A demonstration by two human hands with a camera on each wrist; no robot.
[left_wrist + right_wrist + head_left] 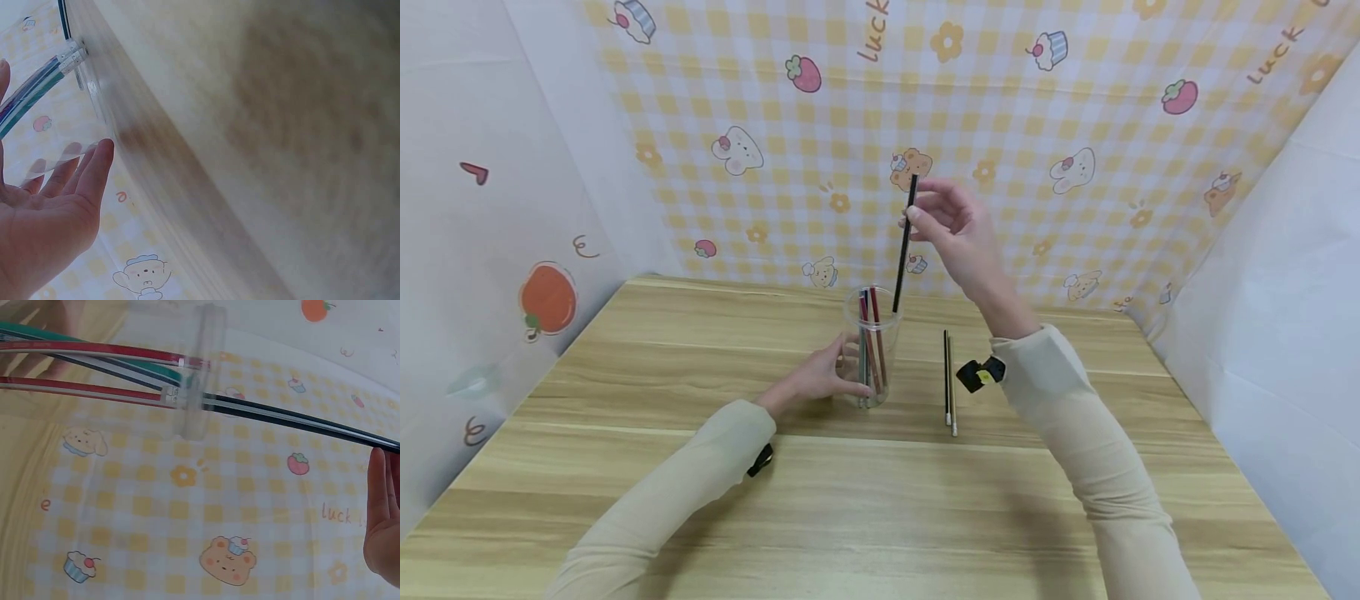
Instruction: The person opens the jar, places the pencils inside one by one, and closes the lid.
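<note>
Right hand (958, 237) pinches black pencil (903, 258) at cup's (891, 354) mouth | left hand (820, 375) grips cup | head view, unlike right wrist: two pencils (946, 375) right of cup | backdrop (850, 117) behind: "luck"

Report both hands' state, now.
Left hand: holding the clear cup.
Right hand: pinching a black pencil, its lower end at the cup's mouth.
</note>
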